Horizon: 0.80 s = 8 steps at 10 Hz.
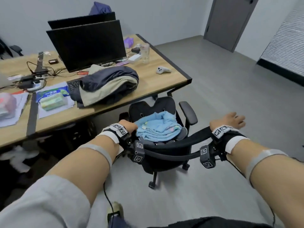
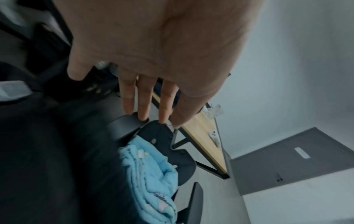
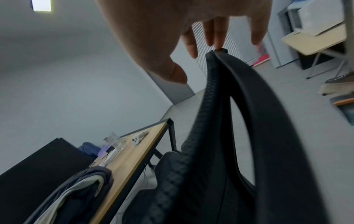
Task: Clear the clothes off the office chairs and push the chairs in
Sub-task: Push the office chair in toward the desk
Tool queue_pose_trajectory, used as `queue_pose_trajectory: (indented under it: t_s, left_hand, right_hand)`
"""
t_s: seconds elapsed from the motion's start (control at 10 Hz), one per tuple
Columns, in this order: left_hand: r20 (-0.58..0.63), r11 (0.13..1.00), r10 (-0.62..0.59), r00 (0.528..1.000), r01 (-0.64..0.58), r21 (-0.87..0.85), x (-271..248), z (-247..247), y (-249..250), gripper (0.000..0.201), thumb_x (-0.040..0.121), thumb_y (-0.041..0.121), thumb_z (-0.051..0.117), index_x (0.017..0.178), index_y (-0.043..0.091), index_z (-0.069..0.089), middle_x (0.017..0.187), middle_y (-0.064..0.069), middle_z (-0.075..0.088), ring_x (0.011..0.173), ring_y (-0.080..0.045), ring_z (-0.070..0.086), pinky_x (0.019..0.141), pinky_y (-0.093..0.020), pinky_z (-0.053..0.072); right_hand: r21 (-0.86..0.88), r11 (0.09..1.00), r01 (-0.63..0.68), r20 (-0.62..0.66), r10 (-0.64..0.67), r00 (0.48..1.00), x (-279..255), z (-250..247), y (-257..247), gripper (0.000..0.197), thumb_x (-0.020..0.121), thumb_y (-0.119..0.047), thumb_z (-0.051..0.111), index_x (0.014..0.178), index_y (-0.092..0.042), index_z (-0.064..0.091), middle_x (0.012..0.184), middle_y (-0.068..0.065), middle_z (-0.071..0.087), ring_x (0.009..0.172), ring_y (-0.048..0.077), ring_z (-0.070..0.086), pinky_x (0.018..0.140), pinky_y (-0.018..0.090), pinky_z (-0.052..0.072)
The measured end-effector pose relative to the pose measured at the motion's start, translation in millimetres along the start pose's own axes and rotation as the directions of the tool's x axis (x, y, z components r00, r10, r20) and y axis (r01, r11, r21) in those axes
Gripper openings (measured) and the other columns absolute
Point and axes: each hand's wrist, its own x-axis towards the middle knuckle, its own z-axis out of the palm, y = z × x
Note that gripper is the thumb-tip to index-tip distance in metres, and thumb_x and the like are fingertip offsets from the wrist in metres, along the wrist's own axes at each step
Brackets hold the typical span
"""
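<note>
A light-blue garment (image 1: pixel 158 127) is seen bunched on the office chair (image 1: pixel 166 146) seat, just beside the left hand (image 1: pixel 129 126) — fingers (image 2: pixel 145 97) straight, nothing held; the right hand (image 1: pixel 230 120) is spread open past the backrest.

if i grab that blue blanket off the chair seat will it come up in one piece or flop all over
Likely floppy: the blue blanket lies in soft, loose folds on the chair, so the edges should droop and unfold. It looks thick but probably light. Scooping from underneath may keep it together.

The left hand (image 1: pixel 130 127) hides its fingers behind the blue cloth (image 1: pixel 158 127) (head view); the chair (image 1: pixel 166 145) base sits mostly concealed under the seat, and the desk (image 1: pixel 164 63) runs past the left edge.
</note>
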Motion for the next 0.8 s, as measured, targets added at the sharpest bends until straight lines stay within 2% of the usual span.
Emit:
queue_pose_trajectory:
  t_s: [0.1, 0.2, 0.3, 0.4, 0.5, 0.6, 0.7, 0.8]
  left_hand:
    - [-0.044, 0.995, -0.088, 0.995, 0.085, -0.047, -20, 16, -22, 0.019, 0.093, 0.027, 0.063, 0.099, 0.013, 0.052, 0.138, -0.019, 0.06, 0.108, -0.03, 0.061, 0.089, -0.03, 0.047]
    - [0.007, 0.985, -0.145, 0.989, 0.145, -0.091, -4, 34, -55, 0.018, 0.088, 0.027, 0.058, 0.1, 0.015, 0.061, 0.13, -0.018, 0.065, 0.108, -0.033, 0.065, 0.096, -0.037, 0.051]
    - [0.054, 0.829, -0.275, 0.96, 0.265, -0.492, -41, 47, -47, 0.028, 0.085, 0.036, 0.056, 0.08, 0.009, 0.059, 0.077, -0.016, 0.073, 0.068, -0.028, 0.067, 0.069, -0.03, 0.056]
    - [0.154, 0.623, -0.228, 0.961, 0.266, -0.735, -61, 70, -41, 0.038, 0.095, 0.042, 0.056, 0.085, 0.006, 0.065, 0.057, -0.013, 0.07, 0.049, -0.025, 0.068, 0.047, -0.03, 0.058]
    - [0.113, 0.503, -0.21, 0.971, 0.207, -0.839, -70, 74, -44, 0.055, 0.09, 0.058, 0.061, 0.098, 0.004, 0.073, 0.082, -0.016, 0.078, 0.068, -0.03, 0.076, 0.072, -0.049, 0.063]
    - [0.039, 0.534, -0.287, 0.957, 0.193, -0.823, -56, 66, -60, 0.07, 0.086, 0.067, 0.059, 0.116, 0.004, 0.068, 0.088, -0.013, 0.078, 0.074, -0.03, 0.077, 0.071, -0.047, 0.063]
    - [0.006, 0.476, -0.312, 0.95, 0.162, -0.865, -71, 59, -52, 0.057, 0.094, 0.06, 0.053, 0.106, 0.005, 0.065, 0.072, -0.01, 0.076, 0.059, -0.026, 0.074, 0.05, -0.035, 0.058]
    - [0.006, 0.471, -0.29, 0.957, 0.148, -0.87, -70, 68, -49, 0.059, 0.093, 0.059, 0.054, 0.109, 0.004, 0.065, 0.089, -0.016, 0.076, 0.076, -0.032, 0.075, 0.068, -0.047, 0.061]
  right_hand:
    - [0.125, 0.988, -0.087, 0.094, 0.075, 0.993, 13, 2, 26, 0.057, 0.079, -0.013, 0.063, 0.13, -0.003, 0.037, 0.138, 0.021, 0.036, 0.122, 0.039, 0.045, 0.1, 0.046, 0.038]
    - [0.26, 0.954, -0.152, 0.223, 0.094, 0.97, 15, 5, 36, 0.056, 0.09, -0.023, 0.061, 0.134, 0.0, 0.034, 0.134, 0.026, 0.05, 0.118, 0.041, 0.055, 0.1, 0.044, 0.041]
    - [0.309, 0.94, -0.144, 0.294, 0.049, 0.954, 9, 12, 43, 0.051, 0.096, -0.022, 0.054, 0.135, 0.001, 0.033, 0.134, 0.028, 0.052, 0.119, 0.042, 0.055, 0.101, 0.042, 0.039]
    - [0.344, 0.924, -0.165, 0.325, 0.047, 0.944, 2, 13, 37, 0.051, 0.096, -0.017, 0.055, 0.137, 0.0, 0.031, 0.139, 0.027, 0.048, 0.126, 0.039, 0.051, 0.104, 0.038, 0.035]
    - [0.35, 0.926, -0.138, 0.341, 0.011, 0.94, -13, 14, 31, 0.053, 0.097, -0.019, 0.055, 0.138, 0.001, 0.03, 0.141, 0.027, 0.045, 0.129, 0.038, 0.048, 0.105, 0.035, 0.033]
    - [0.382, 0.915, -0.134, 0.367, -0.017, 0.93, -27, 19, 31, 0.053, 0.098, -0.021, 0.055, 0.138, 0.002, 0.028, 0.142, 0.028, 0.043, 0.129, 0.038, 0.047, 0.104, 0.035, 0.033]
    - [0.397, 0.907, -0.137, 0.409, -0.041, 0.911, -25, 22, 28, 0.055, 0.098, -0.025, 0.054, 0.138, 0.003, 0.027, 0.141, 0.029, 0.044, 0.128, 0.039, 0.048, 0.104, 0.037, 0.035]
    - [0.392, 0.912, -0.117, 0.422, -0.065, 0.904, -12, 23, 21, 0.056, 0.099, -0.027, 0.055, 0.137, 0.004, 0.027, 0.14, 0.03, 0.045, 0.128, 0.04, 0.048, 0.105, 0.038, 0.035]
